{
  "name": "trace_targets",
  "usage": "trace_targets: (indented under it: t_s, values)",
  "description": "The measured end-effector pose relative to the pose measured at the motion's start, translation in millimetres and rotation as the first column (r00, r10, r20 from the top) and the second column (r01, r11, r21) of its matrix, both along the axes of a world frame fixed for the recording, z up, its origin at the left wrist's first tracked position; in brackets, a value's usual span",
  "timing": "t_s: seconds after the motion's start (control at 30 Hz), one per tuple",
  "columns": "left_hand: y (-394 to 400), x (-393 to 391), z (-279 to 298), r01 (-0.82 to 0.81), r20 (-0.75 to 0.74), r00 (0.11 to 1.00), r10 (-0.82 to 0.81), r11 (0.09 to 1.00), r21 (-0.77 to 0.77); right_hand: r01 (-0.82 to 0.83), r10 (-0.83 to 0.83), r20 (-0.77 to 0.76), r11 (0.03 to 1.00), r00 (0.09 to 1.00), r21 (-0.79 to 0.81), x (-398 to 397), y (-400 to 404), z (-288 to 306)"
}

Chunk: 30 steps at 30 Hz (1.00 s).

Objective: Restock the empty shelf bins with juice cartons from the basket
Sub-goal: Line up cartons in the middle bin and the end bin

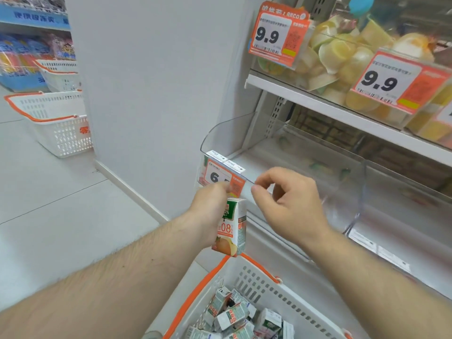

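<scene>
Head view: left hand has its grip curled round one upright juice carton, held just above the basket rim and just below the clear shelf bin at 12 o'clock; right hand holds nothing, fingers loosely curled with thumb and forefinger near the bin's front lip. More cartons lie jumbled in the basket at 6 o'clock. Judgement: lift the carton over the lip, keep it upright with the printed face forward, set it at the bin's left end beside the price tag, and steady the clear front with the right hand.
</scene>
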<state>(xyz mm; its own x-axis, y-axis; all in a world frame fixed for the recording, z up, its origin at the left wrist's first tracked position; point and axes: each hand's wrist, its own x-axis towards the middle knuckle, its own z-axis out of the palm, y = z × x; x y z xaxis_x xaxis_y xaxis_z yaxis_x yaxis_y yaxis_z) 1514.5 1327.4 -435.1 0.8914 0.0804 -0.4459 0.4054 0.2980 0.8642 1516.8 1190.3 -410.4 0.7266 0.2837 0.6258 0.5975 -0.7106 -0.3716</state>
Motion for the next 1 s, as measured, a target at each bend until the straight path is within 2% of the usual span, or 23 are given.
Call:
trace_targets:
  t_s: [0.07,0.13,0.23,0.33,0.4,0.47,0.57,0.6,0.63,0.7,0.8,0.9,0.97,1.0]
  values:
    - [-13.7,-6.7,5.5,0.031,0.020,0.999,-0.031,0.999,-0.026,0.076,-0.058,-0.247,0.995,0.967,0.063,-21.3,-8.5,-4.8]
    - [-28.8,-12.1,9.9,0.076,0.054,0.996,-0.075,0.997,-0.028,0.166,-0.134,-0.395,0.985,0.909,0.046,-36.1,-21.9,-9.5]
    - [-54.3,-21.2,14.3,0.187,0.139,0.971,-0.194,0.980,0.062,0.224,-0.180,-0.455,0.973,0.872,0.045,-56.8,-45.0,-5.9]
    - [-77.6,-32.5,13.3,0.336,0.275,0.890,-0.364,0.931,0.145,0.287,-0.198,-0.488,0.951,0.850,0.114,-76.7,-74.4,-2.0]
    - [-97.9,-36.6,15.6,0.451,0.287,0.835,-0.470,0.883,0.133,0.336,-0.202,-0.514,0.924,0.833,0.181,-87.1,-95.7,0.2]
    - [-112.1,-40.7,17.2,0.541,0.240,0.783,-0.573,0.819,0.192,0.348,-0.133,-0.550,0.886,0.825,0.308,-96.5,-115.2,2.0]
    - [-121.5,-48.8,4.6,0.670,0.324,0.620,-0.715,0.697,0.256,0.328,-0.024,-0.535,0.813,0.845,0.481,-107.4,-141.3,5.2]
    - [-122.7,-53.3,0.7,0.671,0.357,0.552,-0.754,0.656,0.347,0.324,-0.017,-0.524,0.802,0.852,0.501,-111.0,-148.8,6.1]
    - [-125.7,-55.6,-2.7,0.622,0.372,0.512,-0.774,0.633,0.461,0.319,-0.029,-0.513,0.813,0.858,0.487,-114.5,-155.3,6.5]
    - [-135.4,-55.9,-8.9,0.470,0.392,0.516,-0.762,0.634,0.614,0.305,-0.084,-0.485,0.865,0.870,0.397,-120.9,-164.7,8.1]
    - [-151.8,-57.7,-12.6,0.367,0.445,0.510,-0.736,0.654,0.661,0.284,-0.130,-0.423,0.902,0.897,0.325,-129.0,-168.3,9.9]
    - [-168.2,-59.8,-12.7,0.256,0.516,0.485,-0.706,0.679,0.688,0.344,-0.298,-0.257,0.925,0.919,0.160,-127.9,-165.6,9.0]
    - [-174.7,-59.9,-8.7,0.064,0.610,0.428,-0.666,0.696,0.715,0.412,-0.386,-0.155,0.889,0.909,0.202,-123.1,-172.5,12.7]
    - [-176.3,-57.7,-8.5,-0.098,0.643,0.384,-0.663,0.663,0.742,0.446,-0.425,-0.134,0.853,0.895,0.272,-119.6,-180.7,17.2]
